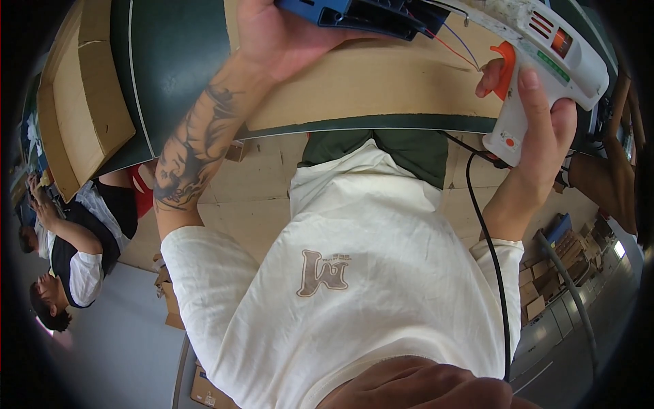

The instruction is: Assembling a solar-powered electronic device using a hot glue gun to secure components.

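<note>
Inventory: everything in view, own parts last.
Glue gun: 1, white and orange, upper right
Housing: 1, blue, top centre
Wires: 2+, red and blue, by housing
Table: 1, dark green, top
Cardboard sheet: 1, brown, on table
Open carton: 1, brown, table's left
Cable: 1, black, right
Boxes: several, brown, lower right
Other people: at least 2, mixed clothing, left
Shirt: 1, white, centre
Left hand: 1, bare, holding housing
Right hand: 1, bare, gripping glue gun

This looks like an assembly workshop: a corded glue gun [545,61] and a blue housing [361,15] with thin wires are held above a dark green worktop [174,61] partly covered by a cardboard sheet [381,85]. Other people [85,276] appear at left, and cartons [535,286] are piled at lower right.
</note>
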Demonstrator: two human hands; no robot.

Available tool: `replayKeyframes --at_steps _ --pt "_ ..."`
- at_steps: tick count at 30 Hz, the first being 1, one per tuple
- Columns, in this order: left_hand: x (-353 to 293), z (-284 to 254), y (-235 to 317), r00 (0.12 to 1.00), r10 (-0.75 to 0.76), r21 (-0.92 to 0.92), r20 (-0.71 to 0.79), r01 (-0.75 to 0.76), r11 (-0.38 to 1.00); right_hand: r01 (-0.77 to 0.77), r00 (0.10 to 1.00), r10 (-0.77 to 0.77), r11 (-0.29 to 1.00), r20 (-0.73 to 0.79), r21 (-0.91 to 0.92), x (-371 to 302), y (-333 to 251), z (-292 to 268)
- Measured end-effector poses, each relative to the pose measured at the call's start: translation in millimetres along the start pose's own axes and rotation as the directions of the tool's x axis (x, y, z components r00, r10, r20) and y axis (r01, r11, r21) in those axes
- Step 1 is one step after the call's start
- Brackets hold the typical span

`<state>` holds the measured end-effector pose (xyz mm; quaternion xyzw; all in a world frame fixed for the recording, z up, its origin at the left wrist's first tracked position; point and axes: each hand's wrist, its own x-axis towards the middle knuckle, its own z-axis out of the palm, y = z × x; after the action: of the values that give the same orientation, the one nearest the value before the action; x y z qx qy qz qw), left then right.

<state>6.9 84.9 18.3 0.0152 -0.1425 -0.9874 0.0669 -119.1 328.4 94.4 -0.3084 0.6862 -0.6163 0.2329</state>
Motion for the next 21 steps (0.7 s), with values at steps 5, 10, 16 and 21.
replayKeyframes --at_steps 5,10,16,21 --pt "-0.5 0.4 -1.8 1.000 0.027 -0.015 -0.017 -0.027 1.000 0.011 1.000 -0.011 1.000 0.006 0.010 0.9 2.5 -0.7" --pt "-6.1 -7.9 -1.9 0.997 0.042 0.015 -0.067 -0.041 0.999 -0.020 0.999 0.018 0.999 0.026 0.049 -4.8 9.9 5.3" --pt "-10.0 -27.2 3.0 0.996 0.010 -0.199 -0.083 -0.026 0.980 0.043 0.997 -0.039 0.998 0.069 -0.046 -5.2 10.4 9.6" --pt "-23.9 -50.0 13.3 0.979 0.102 0.379 -0.174 -0.029 0.925 0.085 0.990 -0.069 0.988 0.119 -0.131 -4.4 6.8 6.3"
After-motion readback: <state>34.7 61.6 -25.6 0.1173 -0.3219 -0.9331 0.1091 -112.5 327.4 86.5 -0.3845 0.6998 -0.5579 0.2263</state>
